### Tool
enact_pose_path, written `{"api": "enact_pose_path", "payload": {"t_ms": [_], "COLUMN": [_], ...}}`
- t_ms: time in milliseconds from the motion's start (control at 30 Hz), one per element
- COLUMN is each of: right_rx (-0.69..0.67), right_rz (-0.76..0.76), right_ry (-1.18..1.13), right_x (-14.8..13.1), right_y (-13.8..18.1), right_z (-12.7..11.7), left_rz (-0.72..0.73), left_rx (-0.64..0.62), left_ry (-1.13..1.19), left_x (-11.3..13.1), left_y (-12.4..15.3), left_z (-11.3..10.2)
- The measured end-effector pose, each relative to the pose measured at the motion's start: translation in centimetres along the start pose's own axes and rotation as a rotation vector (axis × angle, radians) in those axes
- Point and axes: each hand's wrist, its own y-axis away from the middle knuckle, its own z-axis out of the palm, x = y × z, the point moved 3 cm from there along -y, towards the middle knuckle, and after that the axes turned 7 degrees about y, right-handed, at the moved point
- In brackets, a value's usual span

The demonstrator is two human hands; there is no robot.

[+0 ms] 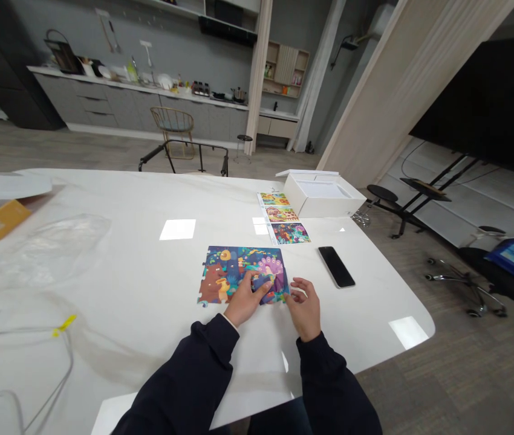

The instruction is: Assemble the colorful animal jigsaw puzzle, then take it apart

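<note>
A colourful jigsaw puzzle (234, 260) with a brown bear and a pink peacock lies on the white table. My left hand (244, 301) is over its lower middle, thumb and fingers closed on a dark blue puzzle piece (260, 281) that sits in front of the peacock. At the lower right edge of the puzzle is my right hand (305, 307). Its fingers are loosely curled and apart, with the thumb close to the edge; I see nothing held in it.
A black phone (336, 266) lies to the right. Behind the puzzle are a picture sheet (289, 234) and an open white box (323, 196). On the left are clear plastic wrap (52, 248), a yellow box (0, 222) and a cable (70, 356). The table edge (395, 376) curves at right.
</note>
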Motion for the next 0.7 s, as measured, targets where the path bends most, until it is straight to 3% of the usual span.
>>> {"api": "enact_pose_path", "payload": {"t_ms": [367,533,700], "right_rx": [-0.105,-0.137,-0.273], "right_rz": [0.169,0.168,0.099], "right_ry": [-0.091,-0.117,-0.22], "right_x": [-0.3,-0.2,-0.7], "right_y": [-3.2,-3.8,-3.2], "right_z": [-0.9,-1.9,-1.3], "left_rz": [-0.027,-0.024,-0.044], "left_rx": [-0.027,-0.024,-0.062], "left_ry": [0.112,0.129,0.213], "left_x": [0.0,0.8,1.5], "left_y": [0.0,0.3,0.4], "left_z": [0.4,0.6,0.7]}}
